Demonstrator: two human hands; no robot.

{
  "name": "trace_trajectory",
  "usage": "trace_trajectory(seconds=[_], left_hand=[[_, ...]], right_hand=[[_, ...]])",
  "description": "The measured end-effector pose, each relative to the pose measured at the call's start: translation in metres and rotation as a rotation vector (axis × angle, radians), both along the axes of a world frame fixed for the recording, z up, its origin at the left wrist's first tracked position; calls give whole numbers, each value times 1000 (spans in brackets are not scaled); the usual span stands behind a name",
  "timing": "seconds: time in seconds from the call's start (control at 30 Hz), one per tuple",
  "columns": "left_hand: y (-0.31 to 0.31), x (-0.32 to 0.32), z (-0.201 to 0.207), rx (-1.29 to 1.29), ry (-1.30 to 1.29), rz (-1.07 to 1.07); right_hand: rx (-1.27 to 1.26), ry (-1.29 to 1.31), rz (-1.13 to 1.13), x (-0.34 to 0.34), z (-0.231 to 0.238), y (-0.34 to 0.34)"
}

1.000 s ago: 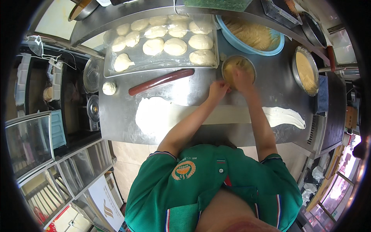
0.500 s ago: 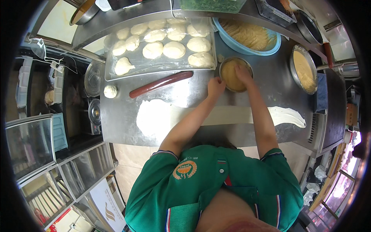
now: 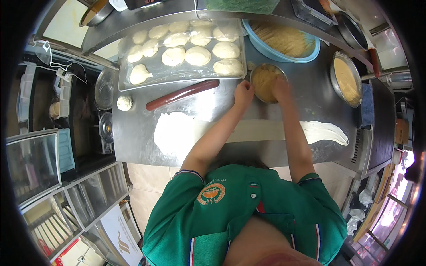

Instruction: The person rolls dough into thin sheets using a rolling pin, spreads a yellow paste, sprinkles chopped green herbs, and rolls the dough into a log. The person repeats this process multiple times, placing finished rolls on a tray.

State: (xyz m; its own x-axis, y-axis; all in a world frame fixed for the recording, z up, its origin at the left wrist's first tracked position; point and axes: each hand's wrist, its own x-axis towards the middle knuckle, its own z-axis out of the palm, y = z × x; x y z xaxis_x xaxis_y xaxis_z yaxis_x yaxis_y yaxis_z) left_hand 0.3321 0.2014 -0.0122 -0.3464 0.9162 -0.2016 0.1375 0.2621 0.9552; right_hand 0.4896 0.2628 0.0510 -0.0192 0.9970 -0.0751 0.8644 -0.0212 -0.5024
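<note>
While a tray (image 3: 195, 73) of dough balls, a rolling pin (image 3: 182, 95) and a blue basin (image 3: 270, 53) lie beyond the dough sheet (image 3: 259, 130), both forearms extend over it; the left hand (image 3: 244, 92), curled narrow, nears the metal bowl (image 3: 267, 103); the blurred right hand (image 3: 280, 88) overlaps its right side, grip unclear.

right hand (image 3: 280, 89) — blurred, green tub (image 3: 242, 5) — cut off
</note>
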Motion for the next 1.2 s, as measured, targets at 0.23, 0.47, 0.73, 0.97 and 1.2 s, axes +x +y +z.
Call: trace_trajectory(seconds=[0.23, 0.47, 0.73, 0.97, 1.2], left_hand=[[-33, 3, -5, -200, -386, -147], [-9, 3, 24, -205, -348, -112], [-25, -15, 0, -104, -367, -60], [-216, -223, 27, 137, 919, -144], [-313, -281, -11, 56, 887, -107]], right_hand=[[19, 212, 66, -44, 16, -11], [46, -6, 387, -2, 1, -36], [363, 54, 293, -15, 8, -87], [209, 633, -54, -21, -19, -133], [314, 487, 915, -250, -25, -230]])
